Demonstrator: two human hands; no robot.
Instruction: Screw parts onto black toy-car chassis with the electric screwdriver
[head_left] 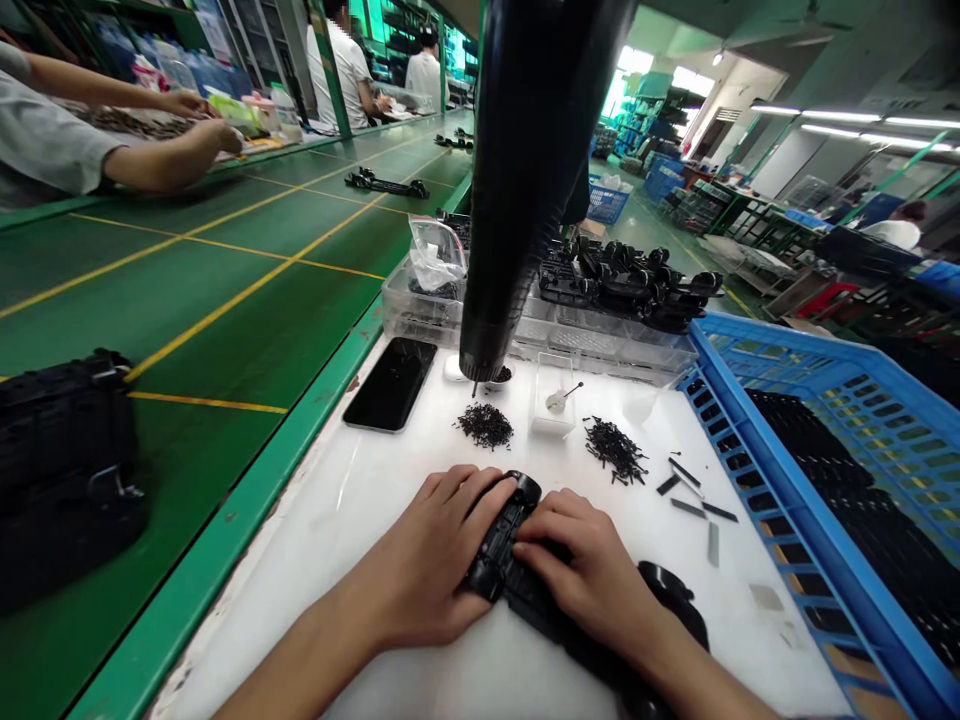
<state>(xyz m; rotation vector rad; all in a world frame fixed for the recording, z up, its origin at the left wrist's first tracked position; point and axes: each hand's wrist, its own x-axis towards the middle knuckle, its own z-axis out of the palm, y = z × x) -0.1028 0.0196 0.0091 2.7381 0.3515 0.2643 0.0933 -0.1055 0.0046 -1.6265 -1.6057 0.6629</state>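
A black plastic toy car chassis (551, 610) with wheels lies slantwise on the white work surface (360, 560). My left hand (442, 560) is wrapped over its far end, gripping it by the sides. Over the middle of the chassis, my right hand (577, 560) has its thumb and fingers pinched together against it; whatever is between the fingertips is hidden. Beyond my hands hangs a black power screwdriver (510, 220), its bit pointing down. Under it lies a pile of small black screws (486, 426), and to the right is a pile of longer black pieces (615, 450).
A phone (391, 384) and a small clear box (553, 400) sit behind the piles. Flat strips (697, 505) lie at right, beside a blue crate (780, 530). Stacked chassis (622, 280) stand behind. A green conveyor (247, 330) runs left; a co-worker's arms (165, 150) are across it.
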